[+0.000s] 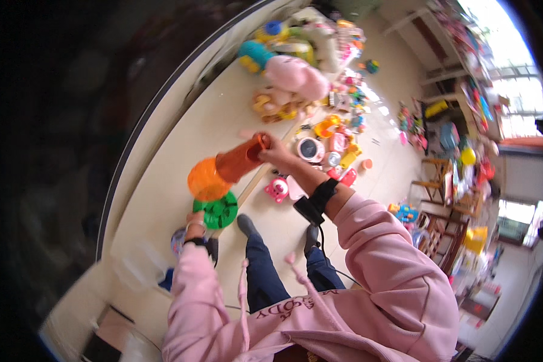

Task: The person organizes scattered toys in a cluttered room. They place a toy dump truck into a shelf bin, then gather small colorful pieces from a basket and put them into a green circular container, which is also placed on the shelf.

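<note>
My right hand (275,152) is closed round the end of a reddish-brown plastic tube-like piece (240,159). At the tube's other end sits a round translucent orange piece (207,179). Below the orange piece is a green round plastic piece with dark slots (216,209). My left hand (196,220) grips the green piece at its left side, its fingers partly hidden. The three pieces look stacked in one tilted line, but I cannot tell whether they are joined. They are in front of me, over the pale surface.
Plush toys, among them a pink one (295,77), lie heaped at the far end of the pale surface (181,133). On the floor to the right are scattered toys, a white round device (310,149), a pink bear-like toy (277,189) and an orange cup (367,164). Wooden chairs (434,175) stand further right.
</note>
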The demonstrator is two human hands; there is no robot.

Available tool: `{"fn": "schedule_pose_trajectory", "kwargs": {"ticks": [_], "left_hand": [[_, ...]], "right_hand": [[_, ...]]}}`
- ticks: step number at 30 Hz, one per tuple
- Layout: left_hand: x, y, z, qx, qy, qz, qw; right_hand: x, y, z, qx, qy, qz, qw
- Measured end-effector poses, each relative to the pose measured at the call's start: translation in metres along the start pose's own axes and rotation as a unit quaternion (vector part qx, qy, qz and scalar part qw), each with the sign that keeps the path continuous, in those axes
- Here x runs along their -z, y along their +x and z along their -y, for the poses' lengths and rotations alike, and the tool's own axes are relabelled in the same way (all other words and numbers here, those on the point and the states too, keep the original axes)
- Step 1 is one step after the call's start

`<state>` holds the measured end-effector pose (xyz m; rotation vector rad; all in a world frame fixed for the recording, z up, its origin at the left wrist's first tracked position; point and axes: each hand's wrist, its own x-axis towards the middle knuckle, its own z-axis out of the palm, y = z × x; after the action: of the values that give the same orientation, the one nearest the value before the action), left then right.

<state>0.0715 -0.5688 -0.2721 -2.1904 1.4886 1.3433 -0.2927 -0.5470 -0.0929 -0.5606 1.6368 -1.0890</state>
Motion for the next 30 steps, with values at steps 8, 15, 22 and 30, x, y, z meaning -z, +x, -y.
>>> {"fn": "schedule_pose_trajectory", "kwargs": {"ticks": [8, 15, 22, 30], "left_hand": [[0.074, -0.12, -0.044, -0.393, 0.276, 0.15, 0.864], [0.016, -0.315, -0.122, -0.054, -0.407, 0.496, 0.766], [-0.178, -0.561, -0.209, -0.089, -0.421, 0.543, 0.721], [-0.402, -0.707, -0.291, -0.014, -0.337, 0.563, 0.754]], "right_hand": [[0.138, -0.174, 0.033, -0.031, 0.361, 0.111, 0.926], [0.318, -0.383, 0.016, 0.034, 0.458, 0.073, 0.885], [0.506, -0.653, -0.07, 0.109, 0.468, -0.074, 0.874], [0.598, -0.847, -0.189, 0.113, 0.519, -0.304, 0.791]]}}
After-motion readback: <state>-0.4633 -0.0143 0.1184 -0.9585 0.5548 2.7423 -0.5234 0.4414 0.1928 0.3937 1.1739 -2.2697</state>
